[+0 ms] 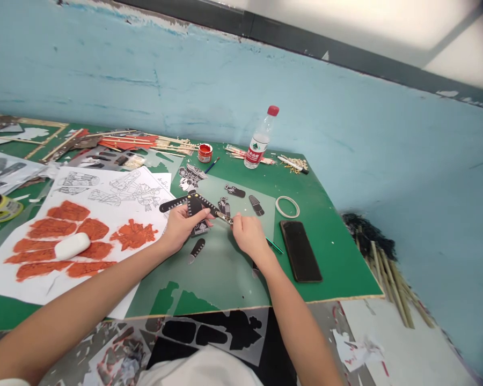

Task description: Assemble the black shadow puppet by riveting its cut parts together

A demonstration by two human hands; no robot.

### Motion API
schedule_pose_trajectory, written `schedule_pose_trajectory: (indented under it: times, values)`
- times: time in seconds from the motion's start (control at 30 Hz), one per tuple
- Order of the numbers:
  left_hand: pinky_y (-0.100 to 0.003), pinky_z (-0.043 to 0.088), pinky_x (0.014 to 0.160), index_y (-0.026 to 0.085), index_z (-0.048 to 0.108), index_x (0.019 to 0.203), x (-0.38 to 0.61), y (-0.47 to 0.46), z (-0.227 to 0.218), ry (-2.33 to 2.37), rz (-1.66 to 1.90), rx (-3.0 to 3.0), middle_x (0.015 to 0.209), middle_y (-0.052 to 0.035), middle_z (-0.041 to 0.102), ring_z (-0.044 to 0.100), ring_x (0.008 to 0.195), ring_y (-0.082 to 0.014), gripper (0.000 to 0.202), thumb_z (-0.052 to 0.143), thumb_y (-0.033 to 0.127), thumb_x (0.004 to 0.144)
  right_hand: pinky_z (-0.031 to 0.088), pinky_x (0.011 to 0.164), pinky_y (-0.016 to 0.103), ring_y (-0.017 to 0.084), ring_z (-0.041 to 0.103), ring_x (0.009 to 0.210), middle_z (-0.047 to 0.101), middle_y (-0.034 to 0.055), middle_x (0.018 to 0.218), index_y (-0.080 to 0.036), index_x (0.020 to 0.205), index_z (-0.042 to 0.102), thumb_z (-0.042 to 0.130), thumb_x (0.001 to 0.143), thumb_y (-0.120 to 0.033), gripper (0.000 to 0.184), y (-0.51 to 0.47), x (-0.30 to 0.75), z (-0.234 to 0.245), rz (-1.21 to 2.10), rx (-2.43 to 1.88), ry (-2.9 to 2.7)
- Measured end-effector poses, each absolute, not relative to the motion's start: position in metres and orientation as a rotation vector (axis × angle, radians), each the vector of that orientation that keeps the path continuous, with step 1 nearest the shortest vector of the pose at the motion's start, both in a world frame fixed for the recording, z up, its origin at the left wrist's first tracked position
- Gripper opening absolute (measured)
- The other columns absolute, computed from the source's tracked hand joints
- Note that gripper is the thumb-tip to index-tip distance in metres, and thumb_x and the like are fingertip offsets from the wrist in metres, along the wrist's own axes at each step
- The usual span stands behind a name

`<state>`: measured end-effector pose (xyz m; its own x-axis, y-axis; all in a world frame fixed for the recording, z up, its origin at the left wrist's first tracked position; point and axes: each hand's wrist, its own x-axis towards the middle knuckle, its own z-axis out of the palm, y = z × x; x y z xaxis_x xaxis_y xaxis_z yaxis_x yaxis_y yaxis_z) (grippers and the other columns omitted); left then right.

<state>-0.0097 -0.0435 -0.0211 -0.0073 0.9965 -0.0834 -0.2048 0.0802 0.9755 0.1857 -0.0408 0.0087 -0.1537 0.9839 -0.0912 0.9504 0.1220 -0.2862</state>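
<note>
Head view: the left hand [185, 226] grasps one jointed black figure [195, 208] above the green table [340, 262]; the right hand [247, 234] clenches one metal tool [224, 217] against it. Beyond stand one bottle [256, 147] and one red jar [205, 154]; one phone [300, 251] and one pale ring [288, 215] lie rightward.

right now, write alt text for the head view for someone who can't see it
The left hand holds a flat black-and-white jointed cut-out figure while the right hand grips a silvery item at its black arm. On a green tabletop lie orange-painted white paper and a black phone.
</note>
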Motion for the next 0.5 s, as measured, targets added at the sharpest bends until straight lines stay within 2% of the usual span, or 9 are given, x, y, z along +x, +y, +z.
schedule_pose_trajectory:
  times: [0.5]
  values:
    - [-0.027,0.056,0.064,0.015,0.077,0.078,-0.0114,-0.0441,-0.0175,1.105,1.242,1.041,0.071,-0.0061,0.076,0.069,0.065,-0.0174,0.031,0.083,0.045,0.08,0.037,0.07,0.031,0.023,0.066,0.07,0.075,0.0153,0.076,-0.014,0.075,0.076,0.031,0.109,-0.026,0.058,-0.0422,0.1844,0.0053,0.371,-2.004,-2.217]
